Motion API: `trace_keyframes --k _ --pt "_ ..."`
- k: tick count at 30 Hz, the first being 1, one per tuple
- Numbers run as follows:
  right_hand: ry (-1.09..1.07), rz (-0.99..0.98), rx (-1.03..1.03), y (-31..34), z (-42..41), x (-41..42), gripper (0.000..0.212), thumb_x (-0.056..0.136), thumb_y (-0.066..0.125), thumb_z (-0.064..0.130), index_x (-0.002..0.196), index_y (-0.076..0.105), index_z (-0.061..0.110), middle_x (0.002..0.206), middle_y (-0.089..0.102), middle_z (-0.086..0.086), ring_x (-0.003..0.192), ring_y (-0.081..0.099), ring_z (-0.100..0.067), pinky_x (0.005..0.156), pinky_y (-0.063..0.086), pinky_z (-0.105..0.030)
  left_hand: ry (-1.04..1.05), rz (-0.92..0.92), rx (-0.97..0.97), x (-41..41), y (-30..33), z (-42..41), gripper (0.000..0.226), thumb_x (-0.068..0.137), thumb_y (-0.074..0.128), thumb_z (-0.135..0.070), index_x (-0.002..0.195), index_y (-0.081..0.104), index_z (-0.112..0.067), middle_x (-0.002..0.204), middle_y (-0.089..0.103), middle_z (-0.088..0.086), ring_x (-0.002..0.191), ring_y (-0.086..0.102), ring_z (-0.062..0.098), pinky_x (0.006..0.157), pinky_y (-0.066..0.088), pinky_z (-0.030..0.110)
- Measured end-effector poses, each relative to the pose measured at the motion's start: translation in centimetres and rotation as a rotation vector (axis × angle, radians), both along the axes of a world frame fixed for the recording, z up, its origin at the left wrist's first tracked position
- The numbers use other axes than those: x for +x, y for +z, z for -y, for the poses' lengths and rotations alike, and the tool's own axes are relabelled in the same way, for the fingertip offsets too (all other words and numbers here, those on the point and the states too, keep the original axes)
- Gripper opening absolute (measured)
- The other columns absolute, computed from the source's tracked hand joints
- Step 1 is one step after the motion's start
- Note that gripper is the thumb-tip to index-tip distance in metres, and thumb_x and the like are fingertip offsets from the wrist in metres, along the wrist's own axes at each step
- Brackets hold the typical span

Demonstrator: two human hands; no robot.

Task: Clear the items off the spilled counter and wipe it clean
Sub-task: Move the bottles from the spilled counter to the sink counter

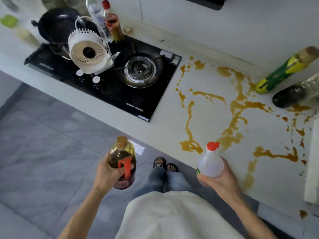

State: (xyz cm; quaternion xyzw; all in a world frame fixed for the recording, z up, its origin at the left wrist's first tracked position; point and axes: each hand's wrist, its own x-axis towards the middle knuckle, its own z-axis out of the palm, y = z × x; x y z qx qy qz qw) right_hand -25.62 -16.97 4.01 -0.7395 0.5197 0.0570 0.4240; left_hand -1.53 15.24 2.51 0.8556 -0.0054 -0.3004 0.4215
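Note:
My left hand (107,171) grips a clear oil bottle (122,163) with a tan cap and an orange handle, held over the floor in front of the counter. A white plastic bottle (209,163) with an orange-red cap sits in my right hand (219,180), just at the counter's front edge. The white counter (203,80) is streaked with a brown-orange spill (238,107) spreading from the stove to the right side. At the right stand a green-yellow bottle (283,71) and a dark bottle (290,96), both on the counter by the spill.
A black gas stove (138,99) lies left of the spill, carrying a white fan-like appliance (88,52), a black pan (57,25) and two bottles (110,23). A white object (313,161) lies at the counter's right edge. Grey tiled floor (43,152) is below.

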Motion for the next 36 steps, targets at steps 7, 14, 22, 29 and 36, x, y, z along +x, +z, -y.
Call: trace_keyframes --k 7,14,22,29,36 --pt "0.392 -0.056 0.043 0.2 -0.8 7.0 0.067 0.047 0.079 0.055 0.104 0.044 0.046 0.086 0.057 0.02 0.071 0.053 -0.005 0.059 0.039 -0.018 0.293 0.003 0.046 -6.5 -0.9 -5.1 0.074 0.052 0.092 -0.05 0.121 0.068 -0.039 0.101 0.079 -0.016 0.094 0.071 0.001 0.079 0.053 0.024" --pt "0.658 0.043 0.091 0.7 -5.7 15.1 0.065 0.047 0.081 0.05 0.1 0.043 0.055 0.093 0.061 0.027 0.078 0.059 0.008 0.055 0.041 -0.015 0.622 -0.07 0.125 -16.4 -2.7 -12.4 0.064 0.063 0.098 -0.035 0.114 0.064 -0.054 0.102 0.075 -0.029 0.097 0.07 -0.003 0.078 0.052 0.024" --pt "0.845 0.037 0.192 0.9 -15.6 22.9 0.078 0.048 0.084 0.046 0.114 0.044 0.054 0.102 0.062 0.024 0.093 0.061 0.0 0.064 0.051 -0.024 0.944 -0.187 0.166 -23.5 -4.2 -19.9 0.072 0.046 0.092 -0.059 0.112 0.066 -0.047 0.098 0.077 -0.028 0.095 0.073 0.003 0.076 0.054 0.03" --pt "0.96 -0.073 0.089 -1.3 -23.1 27.6 0.058 0.049 0.078 0.043 0.102 0.056 0.033 0.081 0.065 0.012 0.067 0.06 -0.011 0.049 0.045 -0.017 0.997 -0.195 0.18 -19.9 -5.3 -26.4 0.06 0.057 0.098 -0.05 0.107 0.066 -0.042 0.096 0.078 -0.018 0.093 0.07 0.003 0.072 0.051 0.028" --pt "0.969 -0.188 0.023 -2.9 -26.9 30.2 0.049 0.05 0.073 0.044 0.092 0.052 0.031 0.066 0.059 0.011 0.054 0.05 -0.009 0.044 0.039 -0.017 1.032 -0.11 0.108 -9.8 -4.3 -32.6 0.053 0.067 0.1 -0.028 0.102 0.063 -0.044 0.096 0.073 -0.021 0.092 0.064 -0.007 0.071 0.047 0.015"
